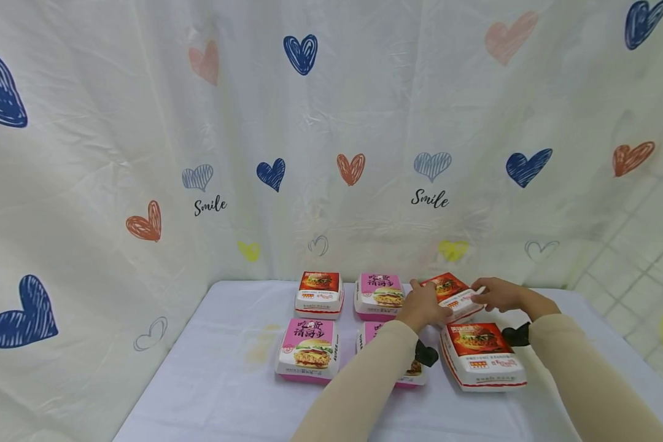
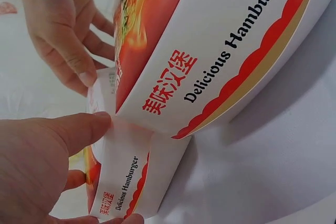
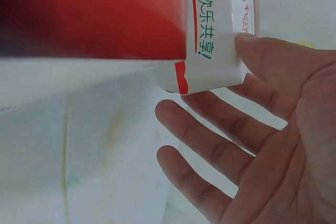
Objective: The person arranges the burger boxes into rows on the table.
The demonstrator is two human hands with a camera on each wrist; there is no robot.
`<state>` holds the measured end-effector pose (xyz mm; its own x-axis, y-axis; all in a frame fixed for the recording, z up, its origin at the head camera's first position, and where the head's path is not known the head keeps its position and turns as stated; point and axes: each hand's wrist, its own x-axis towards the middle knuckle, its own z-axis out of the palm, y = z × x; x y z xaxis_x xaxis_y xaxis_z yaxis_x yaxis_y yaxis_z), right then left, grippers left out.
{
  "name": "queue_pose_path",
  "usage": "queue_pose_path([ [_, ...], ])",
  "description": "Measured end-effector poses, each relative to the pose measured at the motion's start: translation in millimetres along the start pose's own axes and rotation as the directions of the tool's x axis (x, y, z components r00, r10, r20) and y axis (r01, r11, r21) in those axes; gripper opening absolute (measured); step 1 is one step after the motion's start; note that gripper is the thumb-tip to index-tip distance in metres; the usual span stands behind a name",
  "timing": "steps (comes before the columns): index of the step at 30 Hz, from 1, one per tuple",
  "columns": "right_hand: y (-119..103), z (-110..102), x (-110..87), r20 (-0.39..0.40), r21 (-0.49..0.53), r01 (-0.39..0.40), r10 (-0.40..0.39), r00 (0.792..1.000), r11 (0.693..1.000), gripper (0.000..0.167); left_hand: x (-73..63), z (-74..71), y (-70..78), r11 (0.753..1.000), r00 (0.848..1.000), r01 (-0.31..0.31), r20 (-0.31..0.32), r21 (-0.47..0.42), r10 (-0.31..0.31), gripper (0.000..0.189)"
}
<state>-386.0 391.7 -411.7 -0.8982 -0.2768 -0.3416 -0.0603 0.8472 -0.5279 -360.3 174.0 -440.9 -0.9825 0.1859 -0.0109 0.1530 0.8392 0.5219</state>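
At the back right, a red-topped white hamburger box (image 1: 460, 303) sits turned at an angle between both hands. My left hand (image 1: 422, 306) grips its left side; in the left wrist view the thumb lies along the edge and the fingers reach round the box. On the right, my right hand (image 1: 504, 295) pinches the box's corner. The right wrist view shows the thumb on the white wall (image 3: 218, 69), the forefinger behind it and the other fingers spread. Just in front stands another red-topped hamburger box (image 1: 483, 359), large in the left wrist view.
Left of the hands stand a pink-topped burger box (image 1: 379, 294) and a red-topped one (image 1: 318, 294) at the back. A pink-topped box (image 1: 308, 353) is in front, beside another (image 1: 414, 376) partly hidden by my left sleeve. A heart-printed curtain (image 1: 376, 233) hangs behind the white-covered table (image 1: 221, 368).
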Motion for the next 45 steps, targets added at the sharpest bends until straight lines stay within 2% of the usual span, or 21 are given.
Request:
queue_pose_path([
  [11, 2.9, 0.1, -0.3, 0.008, 0.012, -0.024, 0.024, 1.0, 1.0, 0.05, 0.8, -5.1, -3.0, 0.997, 0.998, -0.063, 0.027, 0.036, 0.062, 0.057],
  [21, 0.0, 2.3, -6.9, 0.014, 0.035, -0.008, 0.008, 1.0, 0.999, 0.056, 5.7, -4.1, -6.4, 0.992, 0.994, -0.106, -0.004, 0.071, 0.107, 0.05],
  [30, -0.1, -0.1, -8.5, 0.017, 0.042, -0.032, 0.031, 0.999, 0.999, 0.057, 6.9, -3.7, -5.5, 0.997, 0.998, -0.062, 0.003, 0.038, 0.061, 0.052],
  [45, 5.3, -0.8, -5.6, 0.019, 0.053, -0.053, 0.052, 0.998, 0.997, 0.058, 3.9, -3.2, -4.4, 0.999, 0.999, -0.046, 0.002, 0.009, 0.046, 0.051],
])
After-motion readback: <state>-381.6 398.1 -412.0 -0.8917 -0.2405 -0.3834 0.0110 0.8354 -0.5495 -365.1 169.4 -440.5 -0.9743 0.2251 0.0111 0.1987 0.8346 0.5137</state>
